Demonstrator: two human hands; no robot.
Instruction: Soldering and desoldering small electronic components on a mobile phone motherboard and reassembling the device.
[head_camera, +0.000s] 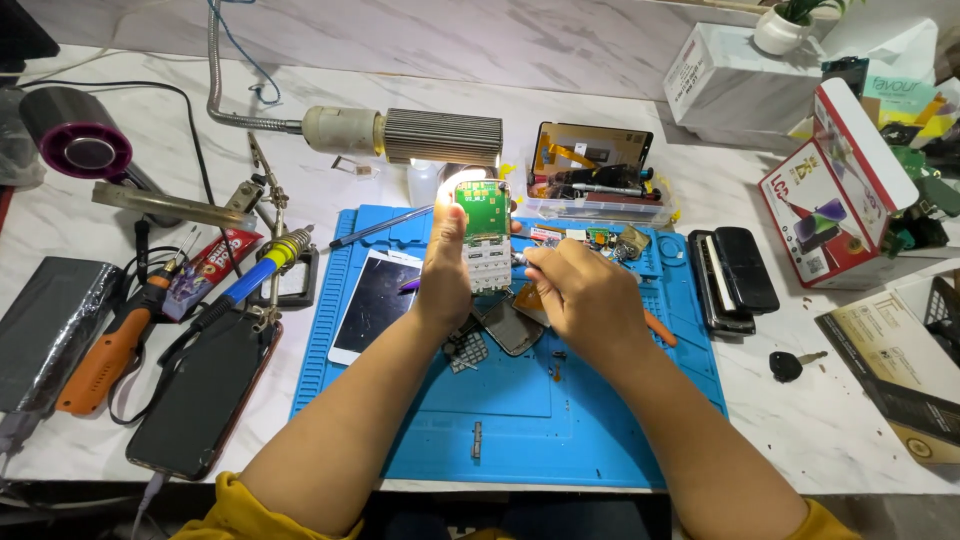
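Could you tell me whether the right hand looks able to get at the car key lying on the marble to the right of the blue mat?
Probably yes: the key lies in the open beside the mat, nothing over it. But the right hand is closed around a small tool at the circuit board.

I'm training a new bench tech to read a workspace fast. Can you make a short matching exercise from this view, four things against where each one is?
Things:
1. circuit board
2. cracked phone
3. key
4. hair dryer

Places:
A. far left corner of the table
B. held up in the left hand
C. flat on the blue mat, left of the forearms
D. on bare table, right of the mat

Pairs: 1-B, 2-C, 3-D, 4-A
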